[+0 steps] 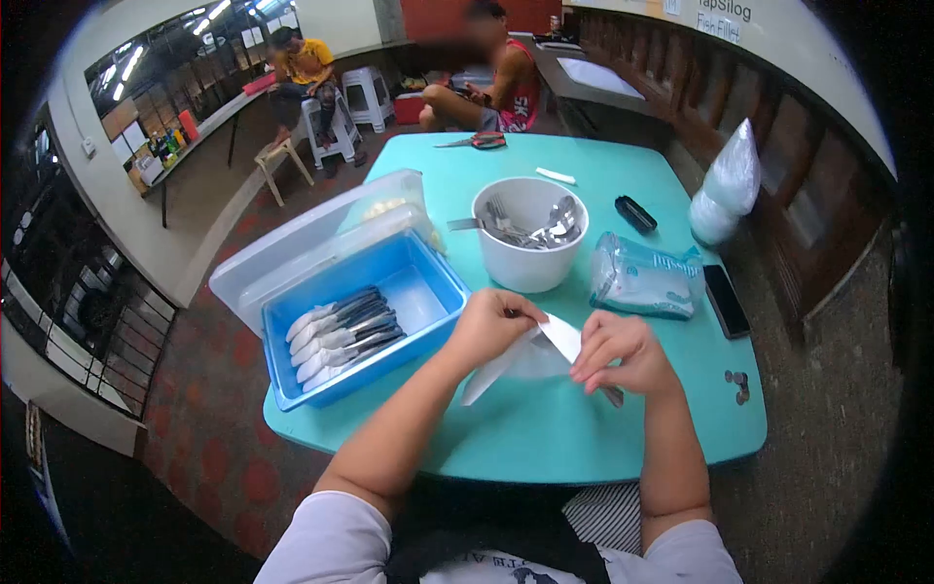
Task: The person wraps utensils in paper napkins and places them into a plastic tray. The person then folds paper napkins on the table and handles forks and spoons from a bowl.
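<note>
A white paper napkin (pixel 562 338) is stretched between my two hands above the turquoise table. My left hand (pixel 501 326) pinches its upper left edge. Opposite it, my right hand (pixel 623 355) grips the napkin's right side, with a metal cutlery end (pixel 613 396) showing beneath the fingers; the rest of that piece is hidden. Just beyond stands a white tub (pixel 530 265) of loose forks and spoons (pixel 559 222). Left of my hands, a blue bin (pixel 428 268) holds several napkin-wrapped cutlery sets (pixel 341 341), laid in a row with their metal ends bare.
A clear lid (pixel 321 248) leans behind the bin. A plastic napkin pack (pixel 647 277), phone (pixel 727 302), coins (pixel 739 387), small black object (pixel 635 214), scissors (pixel 477 142) and bagged white stack (pixel 725 190) lie around the turquoise table (pixel 428 443). Two people sit beyond.
</note>
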### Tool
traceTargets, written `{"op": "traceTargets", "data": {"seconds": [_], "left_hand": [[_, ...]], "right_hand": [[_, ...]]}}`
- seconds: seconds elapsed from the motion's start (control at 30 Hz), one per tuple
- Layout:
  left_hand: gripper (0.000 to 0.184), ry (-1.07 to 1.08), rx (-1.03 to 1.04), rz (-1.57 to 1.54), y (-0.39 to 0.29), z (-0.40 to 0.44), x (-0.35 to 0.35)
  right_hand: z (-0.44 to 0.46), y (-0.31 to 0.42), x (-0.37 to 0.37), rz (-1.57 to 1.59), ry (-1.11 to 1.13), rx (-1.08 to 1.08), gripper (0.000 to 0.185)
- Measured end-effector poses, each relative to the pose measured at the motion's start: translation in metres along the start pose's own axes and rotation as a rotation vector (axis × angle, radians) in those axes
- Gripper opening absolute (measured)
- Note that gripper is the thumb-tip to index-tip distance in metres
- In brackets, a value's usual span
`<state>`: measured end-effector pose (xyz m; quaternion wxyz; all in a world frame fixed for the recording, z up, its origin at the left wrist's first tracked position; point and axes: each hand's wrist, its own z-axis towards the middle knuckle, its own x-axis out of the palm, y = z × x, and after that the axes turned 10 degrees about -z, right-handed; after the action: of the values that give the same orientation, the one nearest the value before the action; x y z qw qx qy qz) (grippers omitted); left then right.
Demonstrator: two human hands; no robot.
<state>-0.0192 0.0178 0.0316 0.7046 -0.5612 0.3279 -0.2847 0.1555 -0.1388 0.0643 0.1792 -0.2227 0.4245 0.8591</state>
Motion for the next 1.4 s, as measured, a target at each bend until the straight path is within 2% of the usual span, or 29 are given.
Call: {"op": "traceTargets", "data": {"seconds": [0.13, 0.23, 0.43, 0.7, 0.9, 1.0, 1.1, 1.4], "left_hand": [[0.015, 0.045, -0.003, -0.044, -0.001, 0.001, -0.002], [0.015, 0.057, 0.002, -0.074, -0.01, -0.004, 0.003], [0.013, 0.119, 0.005, -0.017, -0.014, -0.009, 0.01], [0.01, 0.162, 0.06, -0.041, 0.002, -0.008, 0.014], [0.009, 0.201, 0.032, -0.083, 0.006, -0.007, 0.017], [0.009, 0.213, 0.032, -0.086, 0.007, -0.005, 0.017], [0.009, 0.233, 0.033, -0.079, 0.004, -0.007, 0.017], [0.009, 0.22, -0.037, -0.079, -0.002, -0.006, 0.015]], "right_hand": [[-0.017, -0.035, -0.01, 0.648, -0.229, -0.075, 0.024], [-0.023, -0.048, -0.013, 0.147, -0.397, 0.387, 0.03], [-0.014, -0.056, 0.015, 0.309, -0.067, 0.692, 0.03], [-0.012, -0.043, 0.012, 0.17, 0.068, 0.663, 0.017], [-0.015, -0.043, 0.007, 0.043, 0.221, 0.674, 0.016], [-0.017, -0.05, 0.006, 0.087, 0.243, 0.628, 0.024], [-0.016, -0.045, 0.011, 0.191, 0.148, 0.712, 0.025], [-0.016, -0.042, 0.007, 0.137, 0.224, 0.575, 0.02]]}}
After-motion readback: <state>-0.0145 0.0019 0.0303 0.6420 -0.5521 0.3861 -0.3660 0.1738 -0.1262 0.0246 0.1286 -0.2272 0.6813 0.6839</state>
